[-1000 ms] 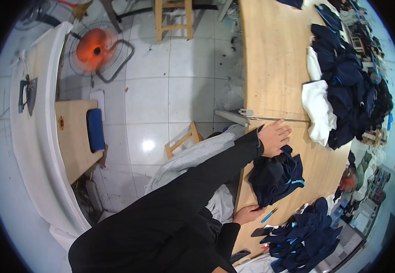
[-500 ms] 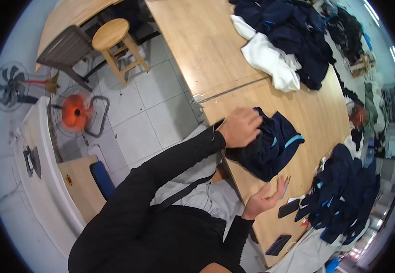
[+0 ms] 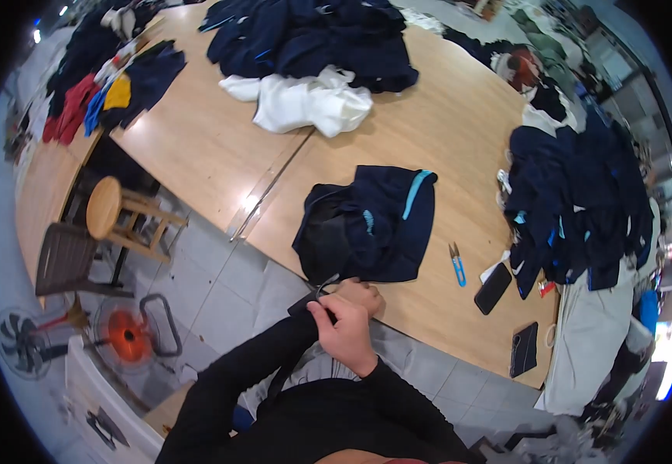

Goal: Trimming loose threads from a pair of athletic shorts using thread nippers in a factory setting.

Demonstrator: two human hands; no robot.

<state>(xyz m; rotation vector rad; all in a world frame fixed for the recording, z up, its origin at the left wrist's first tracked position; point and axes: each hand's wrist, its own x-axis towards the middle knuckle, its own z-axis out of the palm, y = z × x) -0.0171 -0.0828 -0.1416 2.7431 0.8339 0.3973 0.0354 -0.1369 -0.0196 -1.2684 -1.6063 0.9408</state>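
In the head view, my right hand point(image 3: 343, 331) is closed, thumb and fingers pinching the black sleeve cuff point(image 3: 314, 300) at my left wrist. My left hand point(image 3: 360, 295) lies just beyond it at the table's near edge, partly covered, so how its fingers are set is unclear. Touching distance ahead lies a folded navy garment point(image 3: 394, 232) with a light-blue stripe and a darker inner part showing on its left. It rests flat on the wooden table. To the garment's right lie blue thread snips point(image 3: 458, 267), apart from both hands.
A dark phone point(image 3: 493, 289) and another flat dark device point(image 3: 524, 349) lie at the right. Navy clothes point(image 3: 576, 193) are heaped beyond them. White cloth point(image 3: 312, 104) and a navy pile point(image 3: 305, 42) cover the far side. A stool point(image 3: 104, 209) and fan point(image 3: 128, 336) stand left.
My left hand has come off the navy garment toward me. My right hand has moved left onto the left sleeve cuff. The garment now lies flatter, and the view has turned.
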